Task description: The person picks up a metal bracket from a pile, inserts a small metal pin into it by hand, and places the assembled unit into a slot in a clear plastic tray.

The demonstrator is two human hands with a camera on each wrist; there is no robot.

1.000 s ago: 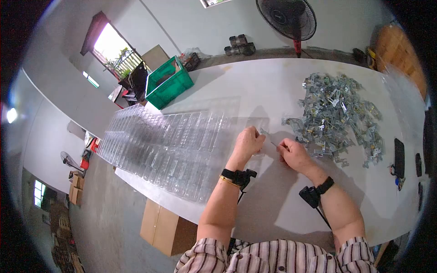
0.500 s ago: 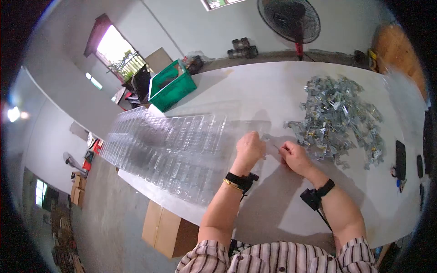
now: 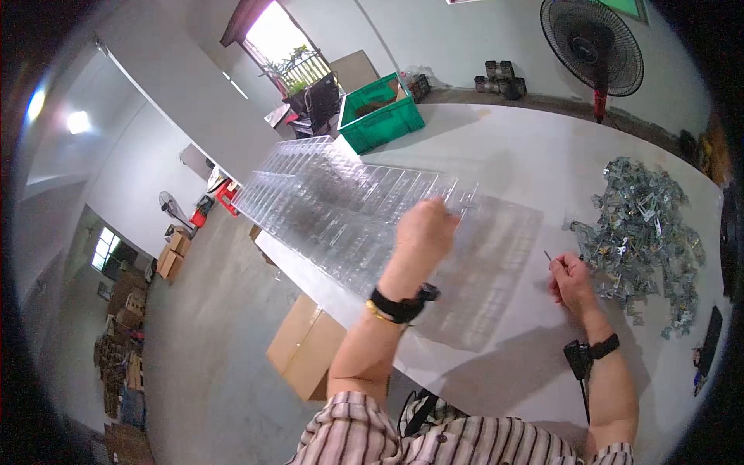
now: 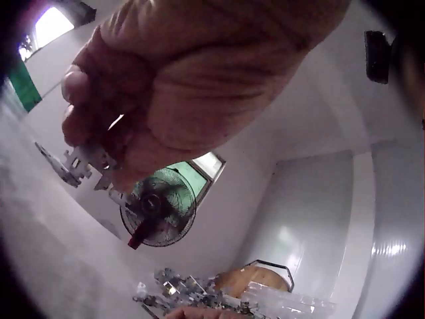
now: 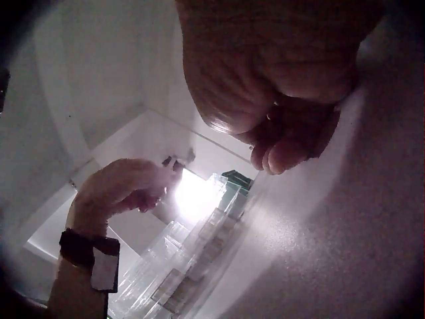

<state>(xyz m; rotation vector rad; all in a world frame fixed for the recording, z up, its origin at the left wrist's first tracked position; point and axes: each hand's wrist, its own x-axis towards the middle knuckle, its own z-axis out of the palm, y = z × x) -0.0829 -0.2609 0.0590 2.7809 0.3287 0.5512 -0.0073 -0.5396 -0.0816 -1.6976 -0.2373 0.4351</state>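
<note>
My left hand (image 3: 425, 234) is above the near right end of the clear plastic trays (image 3: 318, 209). Between its thumb and fingers it pinches a small grey metal bracket (image 4: 78, 163) with notched edges, which juts out past the fingertips. Lower on the right, my right hand (image 3: 572, 280) is over the white table, to the left of a heap of similar metal brackets (image 3: 639, 225). It grips a thin dark rod (image 3: 548, 255) whose tip points up and left; the rest is hidden in the fingers.
A green crate (image 3: 384, 124) stands at the table's far left edge, behind the trays. Dark flat objects (image 3: 709, 337) lie by the right edge. A cardboard box (image 3: 306, 345) sits below the table's left side. A fan (image 3: 593, 46) stands beyond the table.
The left hand has moved from beside the right hand, leftward to the trays, carrying the bracket. The right hand stays by the heap with the rod. The head view has turned left.
</note>
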